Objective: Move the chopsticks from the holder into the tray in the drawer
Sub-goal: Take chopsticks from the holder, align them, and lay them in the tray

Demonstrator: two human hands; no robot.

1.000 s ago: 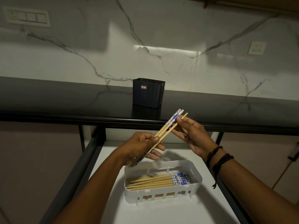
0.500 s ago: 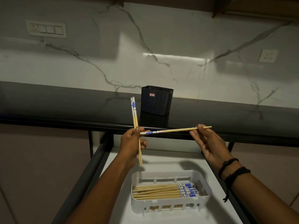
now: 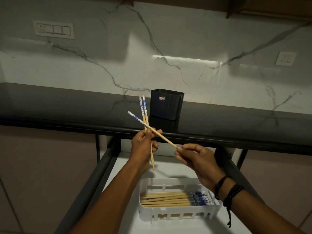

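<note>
Spanning the whole background was a white marble wall (image 3: 185,39) veined in grey, with a switch plate (image 3: 54,30) high on the left and a socket (image 3: 285,58) on the right. Below it ran the dark, glossy desk (image 3: 67,107), and under the desk's front edge an open drawer (image 3: 168,228) with a white floor and dark side rails reached toward the camera.

A white slotted tray (image 3: 179,215) sat in the drawer, and in it a bundle of chopsticks (image 3: 168,199) lay side by side, with plain tips to the left and blue-patterned ends to the right. The dark ribbed holder (image 3: 167,105) stood upright on the desk near the wall (a small red label on its front).

Both hands were raised above the drawer, between the tray and the desk edge. The left hand (image 3: 143,146) was closed around a pair of chopsticks (image 3: 144,108), held nearly upright with the patterned ends on top and the tips pointing down toward the drawer. The right hand (image 3: 197,159), with dark bracelets (image 3: 231,191) on its wrist, pinched the plain end of a single chopstick (image 3: 162,136). That stick slanted up to the left, crossed the pair just above the left thumb and ended patterned end up. Whether the left fingers also gripped it could not be told.
</note>
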